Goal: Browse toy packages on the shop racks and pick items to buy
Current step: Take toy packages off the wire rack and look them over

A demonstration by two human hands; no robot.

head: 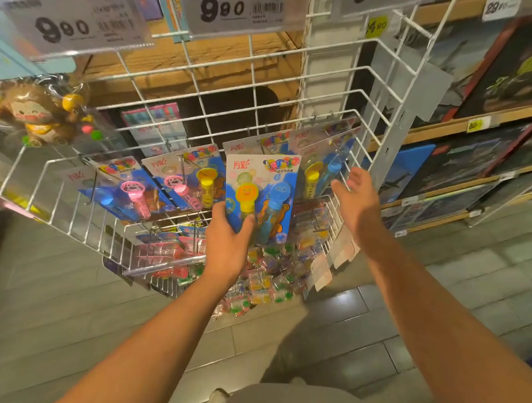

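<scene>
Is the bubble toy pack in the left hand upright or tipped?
Upright: the bubble toy pack stands logo-up, the left hand gripping its bottom edge.

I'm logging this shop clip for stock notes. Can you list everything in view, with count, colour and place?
held toy package: one, blue card, yellow and blue toys, centre.
hanging toy packages: several, blue cards, on the rack hooks.
wire rack: one, white, centre.
monkey toy: one, brown and yellow, left.
price tags: at least two reading 9.90, top.
small packets: many, mixed colours, lower basket.
boxed toys: several, dark, right shelves.
left hand: grips the held package's bottom.
right hand: open, beside the rack.
</scene>
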